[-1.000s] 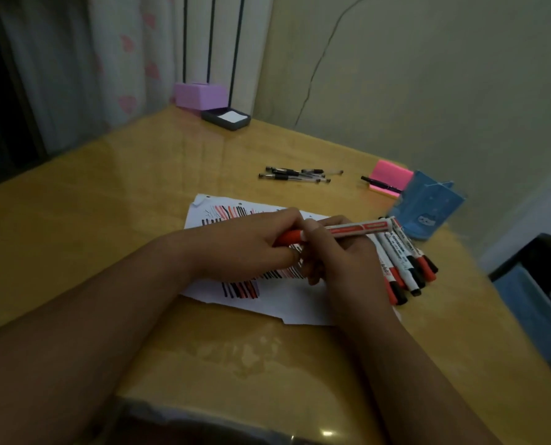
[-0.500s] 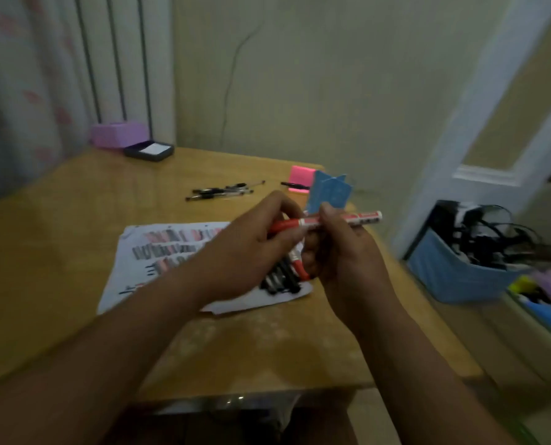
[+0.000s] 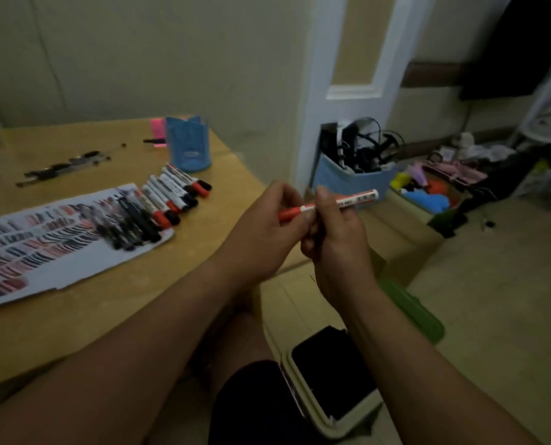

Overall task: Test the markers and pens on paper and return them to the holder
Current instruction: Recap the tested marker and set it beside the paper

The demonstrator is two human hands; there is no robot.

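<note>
Both hands raised off the table's right edge, over the floor; left hand pinching the red cap end of a marker, right hand closed round its white barrel, thumb on top; cap looks seated, though whether it is being pulled off or pushed on cannot be told. Step in hand, by judgement: capping or uncapping this one marker.

Next move calls for carrying it back left, either to the paper for a stroke or into the blue holder at the far table edge; holder looks empty, contents not clear.

Counts: one marker in hand; one paper sheet, thick with red and black test strokes; a row of markers lying on its right end, roughly ten, blurred, red and black caps mixed; a few thin pens beyond, number unclear; one holder.
</note>
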